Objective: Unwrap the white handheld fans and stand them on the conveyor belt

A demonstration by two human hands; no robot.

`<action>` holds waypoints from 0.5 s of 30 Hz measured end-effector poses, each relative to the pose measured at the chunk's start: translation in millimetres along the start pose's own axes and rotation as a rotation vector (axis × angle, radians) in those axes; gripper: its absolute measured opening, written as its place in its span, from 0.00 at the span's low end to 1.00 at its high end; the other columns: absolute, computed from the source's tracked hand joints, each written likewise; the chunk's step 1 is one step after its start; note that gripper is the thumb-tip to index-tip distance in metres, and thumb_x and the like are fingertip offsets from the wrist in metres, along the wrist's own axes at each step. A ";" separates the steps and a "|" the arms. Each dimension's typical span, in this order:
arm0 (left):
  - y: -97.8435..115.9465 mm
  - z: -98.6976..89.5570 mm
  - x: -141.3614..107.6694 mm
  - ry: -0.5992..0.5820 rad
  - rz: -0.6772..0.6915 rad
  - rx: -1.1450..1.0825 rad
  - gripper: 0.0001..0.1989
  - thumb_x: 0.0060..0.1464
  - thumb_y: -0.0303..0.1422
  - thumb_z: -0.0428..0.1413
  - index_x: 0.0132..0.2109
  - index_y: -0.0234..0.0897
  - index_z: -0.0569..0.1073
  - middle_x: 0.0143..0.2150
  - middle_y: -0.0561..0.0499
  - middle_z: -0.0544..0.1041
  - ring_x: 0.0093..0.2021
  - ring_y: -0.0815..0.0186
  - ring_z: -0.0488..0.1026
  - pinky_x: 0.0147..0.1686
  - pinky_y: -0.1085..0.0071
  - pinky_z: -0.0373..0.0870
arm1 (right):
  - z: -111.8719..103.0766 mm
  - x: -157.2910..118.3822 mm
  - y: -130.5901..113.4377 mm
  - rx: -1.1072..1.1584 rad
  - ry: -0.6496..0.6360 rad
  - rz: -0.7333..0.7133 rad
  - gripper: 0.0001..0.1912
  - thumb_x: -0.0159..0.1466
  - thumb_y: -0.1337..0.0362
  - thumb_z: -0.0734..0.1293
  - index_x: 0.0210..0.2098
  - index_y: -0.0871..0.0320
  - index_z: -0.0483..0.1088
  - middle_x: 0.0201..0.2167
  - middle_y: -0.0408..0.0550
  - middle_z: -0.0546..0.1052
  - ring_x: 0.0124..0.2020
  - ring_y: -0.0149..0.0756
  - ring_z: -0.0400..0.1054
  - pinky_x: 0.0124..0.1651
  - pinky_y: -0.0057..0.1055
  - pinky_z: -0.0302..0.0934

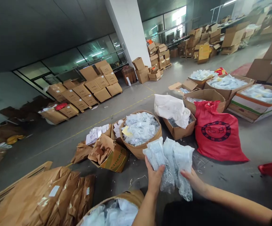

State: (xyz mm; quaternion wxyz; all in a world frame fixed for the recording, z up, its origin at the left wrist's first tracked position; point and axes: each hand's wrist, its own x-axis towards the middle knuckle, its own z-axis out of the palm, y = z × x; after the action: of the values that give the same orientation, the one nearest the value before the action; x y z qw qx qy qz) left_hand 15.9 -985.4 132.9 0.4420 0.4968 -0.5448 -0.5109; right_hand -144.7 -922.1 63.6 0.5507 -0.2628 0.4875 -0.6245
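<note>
Several clear plastic packets with pale contents (171, 160) are bunched upright between my two hands; what lies inside them I cannot make out. My left hand (154, 177) grips the bunch from the left, thumb in front. From the right, my right hand (194, 181) presses its thumb against the outer packet, with its other fingers hidden behind. Just beyond the bunch stands a round-sided carton (138, 153) heaped with similar packets (142, 127) and a yellow slip. Nearer, at the bottom edge, another carton (132, 197) holds more such packets (117, 213).
A full red sack (217, 135) stands to the right, beside a box with a white sack (171, 108) over it. Brown wrapped bundles (44, 194) fill the lower left. A carton with brown paper (114, 160) sits left of centre. Stacked cartons (96, 84) and a white pillar (128, 28) stand behind.
</note>
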 end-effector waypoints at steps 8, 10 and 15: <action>-27.4 -45.5 208.6 0.074 -0.042 0.072 0.48 0.49 0.36 0.58 0.66 0.40 0.34 0.67 0.43 0.47 0.64 0.59 0.52 0.61 0.66 0.52 | 85.5 211.1 26.1 0.193 -0.081 0.019 0.43 0.46 0.46 0.71 0.55 0.54 0.52 0.51 0.56 0.67 0.55 0.52 0.60 0.57 0.51 0.54; -35.6 -56.5 268.4 0.091 -0.059 0.113 0.47 0.49 0.37 0.58 0.66 0.41 0.35 0.67 0.43 0.48 0.64 0.59 0.52 0.61 0.65 0.52 | 106.3 270.3 34.5 0.230 -0.104 0.030 0.43 0.46 0.47 0.71 0.55 0.53 0.52 0.51 0.55 0.67 0.55 0.51 0.61 0.57 0.50 0.54; -66.7 -81.7 416.5 0.056 -0.121 0.194 0.48 0.48 0.39 0.59 0.66 0.43 0.35 0.68 0.44 0.47 0.64 0.61 0.52 0.61 0.67 0.52 | 146.4 410.3 67.1 0.116 -0.051 -0.008 0.39 0.50 0.47 0.67 0.56 0.53 0.53 0.53 0.54 0.66 0.57 0.50 0.58 0.60 0.46 0.51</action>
State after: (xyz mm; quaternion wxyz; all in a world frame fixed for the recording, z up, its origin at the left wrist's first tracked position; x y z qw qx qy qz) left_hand 54.5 -1407.5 62.9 0.3753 0.5833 -0.5481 -0.4674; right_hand -93.9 -1350.7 -25.7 0.5748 -0.2483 0.4351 -0.6470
